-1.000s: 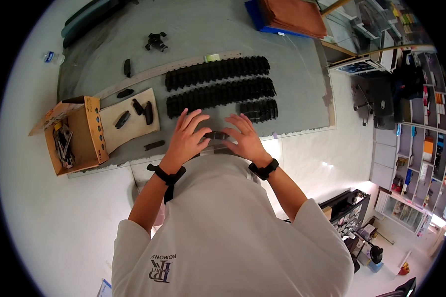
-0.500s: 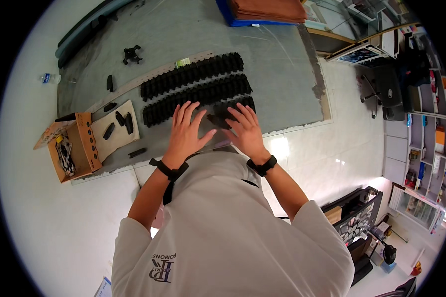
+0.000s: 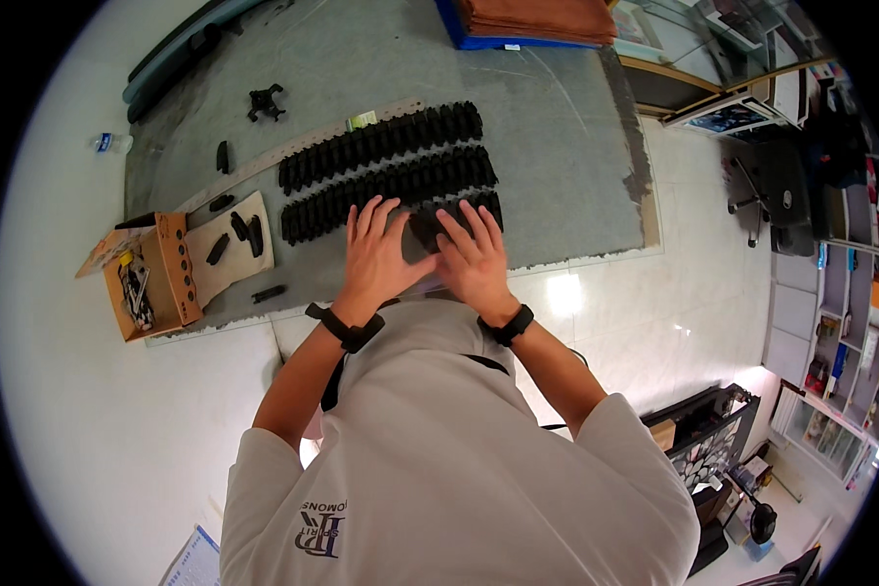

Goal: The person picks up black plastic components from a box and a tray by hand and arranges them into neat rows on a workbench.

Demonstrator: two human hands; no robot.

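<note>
My left hand [image 3: 376,256] and my right hand [image 3: 472,259] hover near the table's front edge, fingers stretched and spread. Their thumbs point inward and nearly meet. Between them lies a dark, blurred thing [image 3: 422,231] whose kind I cannot make out; no grip on it shows. Just beyond my fingertips run two long rows of small black slender pieces, a far row [image 3: 381,146] and a nearer row [image 3: 391,188], packed side by side. A shorter third row [image 3: 495,207] is partly hidden behind my right hand.
A long metal ruler [image 3: 264,159] lies behind the rows. On the left stand an open cardboard box [image 3: 174,264] with tools and a beige cloth [image 3: 220,273] bearing black pieces. A black multi-armed object [image 3: 266,102] and brown folded cloth [image 3: 537,20] sit farther back.
My hands have come closer together, the right one shifting slightly left and the left one slightly right. The whole view has shifted a little; the rows look the same.
</note>
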